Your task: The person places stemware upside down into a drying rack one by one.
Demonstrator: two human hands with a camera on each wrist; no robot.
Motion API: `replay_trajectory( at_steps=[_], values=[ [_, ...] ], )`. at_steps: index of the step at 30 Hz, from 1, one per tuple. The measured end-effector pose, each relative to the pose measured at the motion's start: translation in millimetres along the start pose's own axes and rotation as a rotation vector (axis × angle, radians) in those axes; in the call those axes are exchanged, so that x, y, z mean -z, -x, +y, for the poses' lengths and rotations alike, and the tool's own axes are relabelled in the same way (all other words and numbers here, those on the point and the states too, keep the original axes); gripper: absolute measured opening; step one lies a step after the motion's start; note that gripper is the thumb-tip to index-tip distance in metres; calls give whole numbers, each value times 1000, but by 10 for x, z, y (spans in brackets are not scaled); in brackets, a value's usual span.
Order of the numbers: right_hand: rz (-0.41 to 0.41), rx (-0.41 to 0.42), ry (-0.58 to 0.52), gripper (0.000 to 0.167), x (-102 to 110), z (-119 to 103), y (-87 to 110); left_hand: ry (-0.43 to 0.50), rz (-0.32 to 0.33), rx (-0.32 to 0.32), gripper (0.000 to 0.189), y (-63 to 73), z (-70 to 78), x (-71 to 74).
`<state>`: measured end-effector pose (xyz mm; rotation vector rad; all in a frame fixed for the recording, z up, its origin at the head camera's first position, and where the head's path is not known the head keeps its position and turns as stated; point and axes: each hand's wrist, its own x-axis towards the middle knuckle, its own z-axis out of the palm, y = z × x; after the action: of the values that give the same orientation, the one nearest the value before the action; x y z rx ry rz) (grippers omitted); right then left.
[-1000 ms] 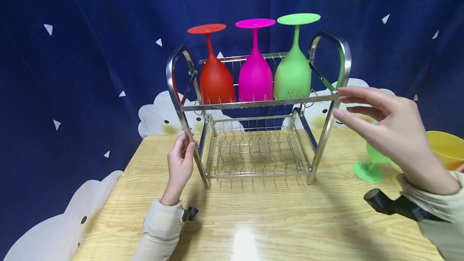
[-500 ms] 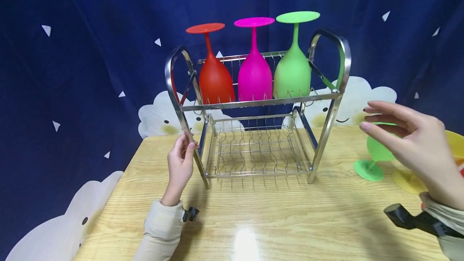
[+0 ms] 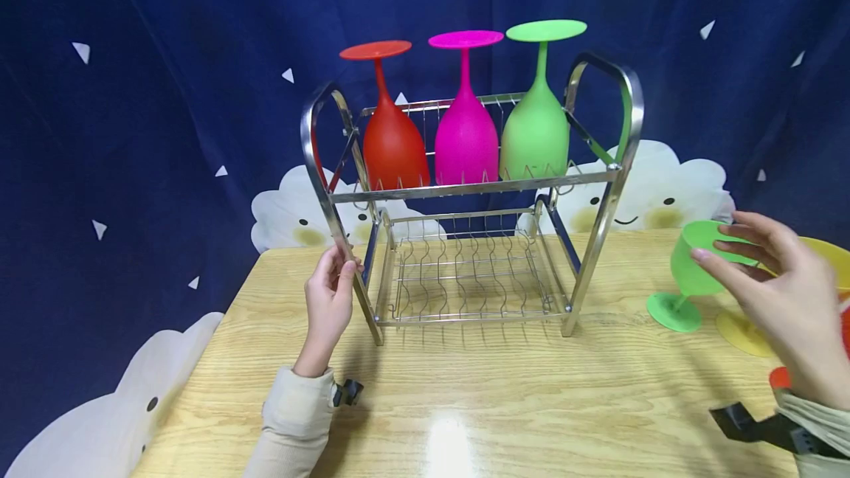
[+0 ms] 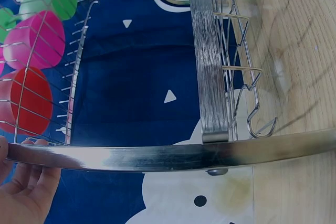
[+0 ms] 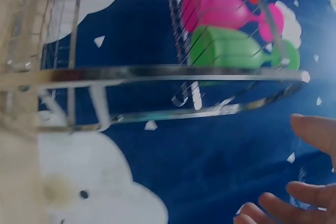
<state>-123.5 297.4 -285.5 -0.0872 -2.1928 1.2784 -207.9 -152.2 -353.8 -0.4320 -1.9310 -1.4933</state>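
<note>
Three wine goblets stand upside down along the upper tier of a two-tier metal dish rack (image 3: 478, 189): red (image 3: 396, 142), pink (image 3: 467, 142) and light green (image 3: 536, 135). My left hand (image 3: 330, 306) holds the rack's left front leg between thumb and fingers; in the left wrist view its fingers (image 4: 44, 184) are around the metal bar. At the right, a second green goblet (image 3: 697, 271) stands upright on the table. My right hand (image 3: 793, 301) is beside it with thumb and fingers apart, its fingertips overlapping the bowl in the head view.
Behind the right hand are a yellow goblet (image 3: 740, 336) and something red (image 3: 778, 378), both partly hidden. The rack's lower wire tier (image 3: 471, 279) holds nothing. A dark blue curtain (image 3: 199, 94) with cloud shapes hangs behind the wooden table (image 3: 531, 397).
My right hand has moved away from the rack's right upright, to the right and down to the upright green goblet. My left hand stays on the rack's leg.
</note>
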Motion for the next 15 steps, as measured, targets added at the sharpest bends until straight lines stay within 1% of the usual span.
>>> replay_trajectory(
  at_steps=[3,5,10,12,15],
  values=[
    [77,-73,-19,60,-17,129,12,2,1,-2,20,-3,-8,-1],
    [138,-136,-10,61,-50,222,25,6,2,-2,20,-4,-10,-2],
    [301,-228,8,64,-211,484,79,6,5,-3,19,-3,-13,-4],
    [334,-256,25,67,-274,577,101,8,5,1,18,-3,-11,-5],
    [347,-316,61,74,-345,687,124,15,5,10,19,1,-8,-7]
  ],
)
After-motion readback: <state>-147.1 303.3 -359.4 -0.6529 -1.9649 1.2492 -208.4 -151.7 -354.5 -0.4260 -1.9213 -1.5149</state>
